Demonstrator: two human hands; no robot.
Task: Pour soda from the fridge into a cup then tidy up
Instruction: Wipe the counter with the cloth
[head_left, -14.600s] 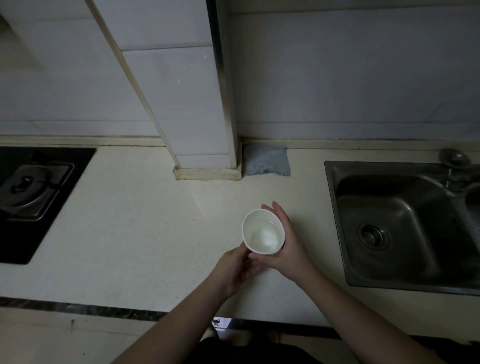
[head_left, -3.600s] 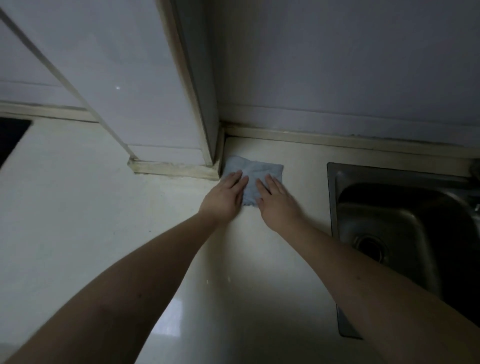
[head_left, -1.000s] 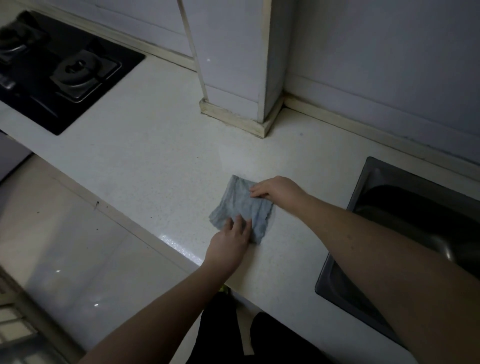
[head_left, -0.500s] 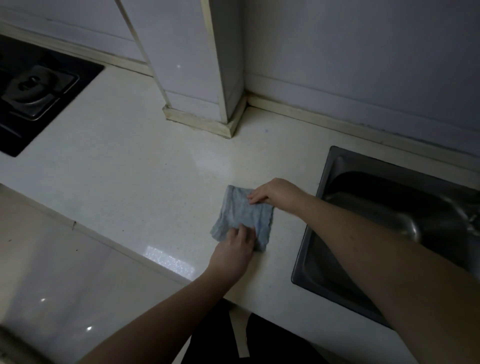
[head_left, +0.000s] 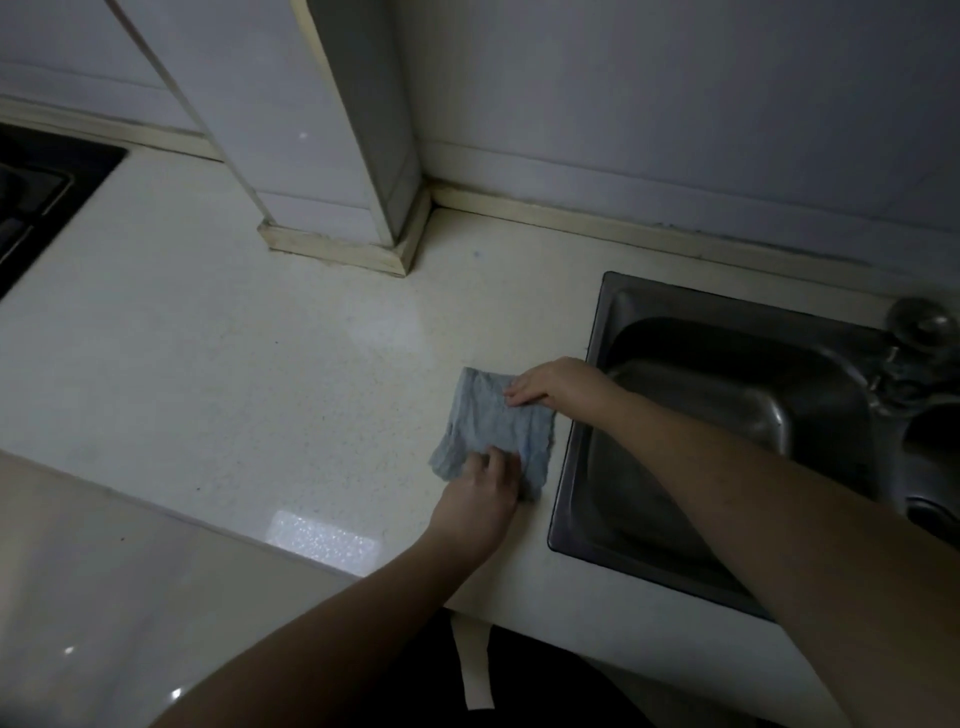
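Grey-blue cloth (head_left: 493, 426) lies flat on the worktop (head_left: 218, 374), near its front edge, just beside the left rim of the sink (head_left: 597, 332). Left hand (head_left: 480, 501) palm-down on the cloth's near edge, fingers close together and pressing the fabric. Right hand (head_left: 558, 384) at the cloth's far right corner, fingers together, tips flat on the fabric; forearm crosses over the sink. Stove (head_left: 36, 192) at the worktop's far left. Tap (head_left: 919, 332) at the sink's back right corner. No cup in view.
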